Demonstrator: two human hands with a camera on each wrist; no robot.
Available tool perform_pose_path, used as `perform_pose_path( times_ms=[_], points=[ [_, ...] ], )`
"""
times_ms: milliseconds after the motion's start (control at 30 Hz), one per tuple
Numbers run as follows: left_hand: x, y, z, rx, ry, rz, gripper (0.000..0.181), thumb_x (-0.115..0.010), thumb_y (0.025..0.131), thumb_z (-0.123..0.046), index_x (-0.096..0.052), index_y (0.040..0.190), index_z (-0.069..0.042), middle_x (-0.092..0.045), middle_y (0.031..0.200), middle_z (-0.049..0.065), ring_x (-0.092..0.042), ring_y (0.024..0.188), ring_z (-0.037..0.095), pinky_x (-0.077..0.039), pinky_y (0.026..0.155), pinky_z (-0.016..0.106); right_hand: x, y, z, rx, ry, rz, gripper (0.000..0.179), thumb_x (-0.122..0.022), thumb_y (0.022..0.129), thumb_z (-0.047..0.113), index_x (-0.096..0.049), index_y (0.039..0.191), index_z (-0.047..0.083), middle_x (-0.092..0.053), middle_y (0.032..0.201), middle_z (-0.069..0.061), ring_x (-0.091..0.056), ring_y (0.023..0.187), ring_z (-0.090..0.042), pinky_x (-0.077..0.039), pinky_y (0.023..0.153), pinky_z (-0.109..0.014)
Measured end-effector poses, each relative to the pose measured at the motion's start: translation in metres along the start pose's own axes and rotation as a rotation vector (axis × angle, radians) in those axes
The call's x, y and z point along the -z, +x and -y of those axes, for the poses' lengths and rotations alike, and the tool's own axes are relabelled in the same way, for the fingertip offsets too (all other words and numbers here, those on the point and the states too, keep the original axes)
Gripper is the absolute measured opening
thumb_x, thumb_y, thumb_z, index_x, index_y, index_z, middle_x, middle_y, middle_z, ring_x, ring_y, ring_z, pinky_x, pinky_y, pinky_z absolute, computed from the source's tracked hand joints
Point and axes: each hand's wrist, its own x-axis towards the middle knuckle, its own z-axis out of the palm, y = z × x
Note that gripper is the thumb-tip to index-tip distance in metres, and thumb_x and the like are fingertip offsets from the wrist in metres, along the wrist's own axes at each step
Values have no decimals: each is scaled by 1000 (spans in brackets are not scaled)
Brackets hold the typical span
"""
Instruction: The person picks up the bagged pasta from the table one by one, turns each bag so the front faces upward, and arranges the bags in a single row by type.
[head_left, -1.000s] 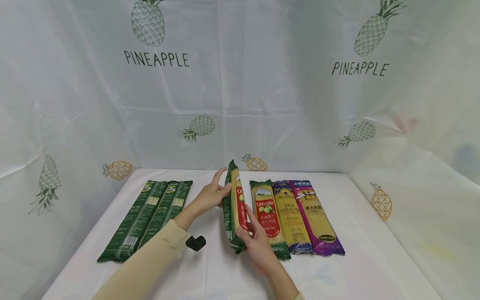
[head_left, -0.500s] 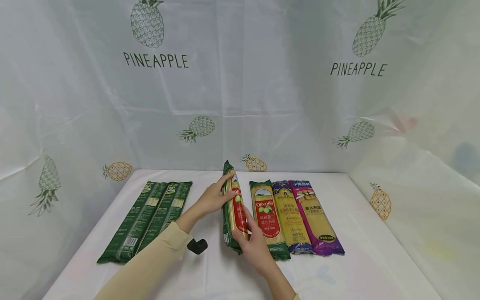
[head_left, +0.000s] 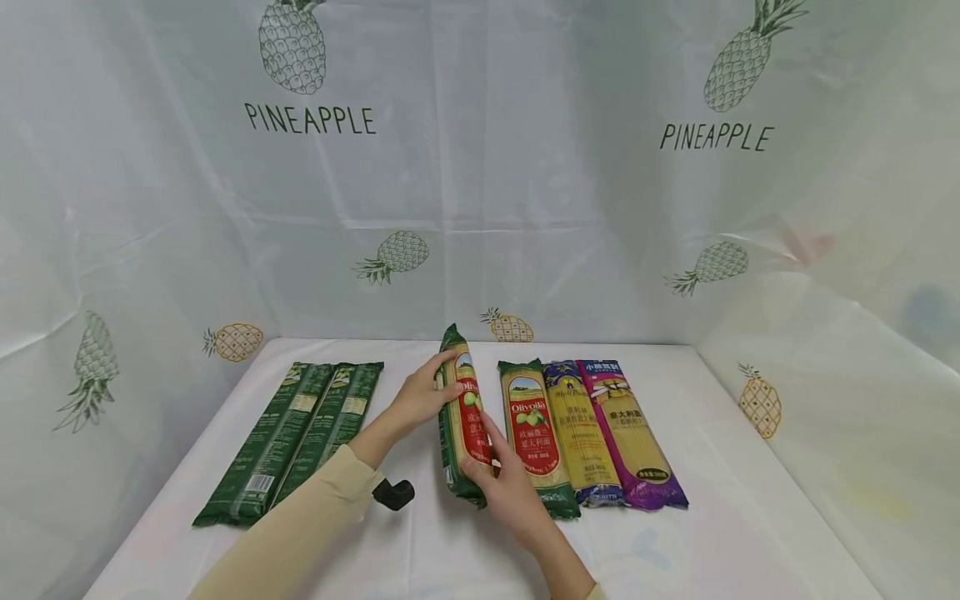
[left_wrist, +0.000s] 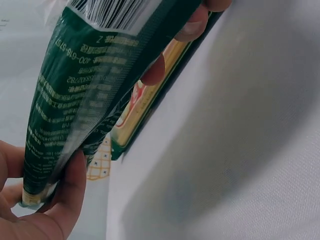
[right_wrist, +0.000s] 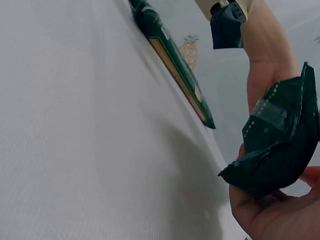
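Both hands hold a green-edged spaghetti pack [head_left: 467, 417] above the table, its red label facing up and its far end higher. My left hand [head_left: 420, 398] grips the left edge toward the far end. At the near right edge, my right hand [head_left: 510, 490] pinches the pack between thumb and fingers. In the left wrist view the pack's green printed back [left_wrist: 75, 100] and barcode show, with the left hand [left_wrist: 50, 210] below. The right wrist view shows the folded green end [right_wrist: 280, 135] over the right hand [right_wrist: 280, 215].
Two green packs [head_left: 258, 450] lie back side up at the left of the white table [head_left: 420, 558]. To the right lie a matching red-label pack [head_left: 534, 425], a yellow-blue pack [head_left: 585, 433] and a purple-edged pack [head_left: 633, 433], side by side. A pineapple-print curtain [head_left: 525, 167] stands behind.
The held pack has turned so its red label faces up more fully, and has shifted slightly left. The left fingers have moved onto its front. The packs on the table stay put.
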Motion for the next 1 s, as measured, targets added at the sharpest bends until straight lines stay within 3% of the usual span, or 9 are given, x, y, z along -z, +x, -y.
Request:
perform_pose_path(
  times_ms=[133, 200, 400, 533, 667, 1000],
  points=[
    [3, 0, 2, 19, -56, -5, 64, -66, 107, -24, -39, 165, -32, -46, 163, 17, -57, 133, 37, -50, 105, 58, 4, 0, 4, -85, 68, 18, 80, -58, 107, 52, -18, 172, 29, -57, 135, -15, -61, 112, -23, -53, 89, -38],
    [5, -1, 1, 28, -86, -6, 63, -65, 108, -23, -39, 165, -33, -45, 163, 17, -57, 133, 37, -48, 106, 59, 7, 0, 5, -118, 154, 37, 80, -57, 107, 53, -17, 173, 29, -55, 139, -16, -61, 112, -22, -53, 87, -36],
    [8, -4, -2, 40, -196, 29, 64, -61, 109, -18, -36, 166, -29, -44, 161, 20, -60, 128, 36, -51, 103, 53, 12, 1, 2, -142, 409, 138, 76, -55, 111, 42, -14, 173, 28, -50, 154, -21, -69, 114, -21, -61, 90, -39],
    [7, -4, -2, 42, -250, 64, 63, -59, 110, -14, -35, 167, -27, -42, 161, 20, -58, 130, 36, -52, 103, 52, 13, 0, -3, -160, 514, 199, 74, -56, 111, 35, -16, 172, 32, -52, 154, -20, -71, 117, -24, -62, 92, -46],
    [7, -5, -1, 48, -245, 81, 63, -58, 110, -13, -34, 166, -27, -39, 163, 19, -56, 133, 37, -51, 103, 52, 13, 0, -8, -159, 504, 195, 75, -60, 109, 32, -18, 172, 34, -57, 146, -18, -69, 116, -23, -61, 92, -41],
    [7, -3, -2, 81, -198, 108, 67, -59, 109, -18, -29, 168, -30, -39, 163, 20, -56, 133, 38, -51, 104, 54, 6, 0, -11, -47, 339, 78, 80, -64, 109, 27, -15, 173, 25, -67, 134, -16, -70, 109, -20, -61, 87, -34]
  ],
)
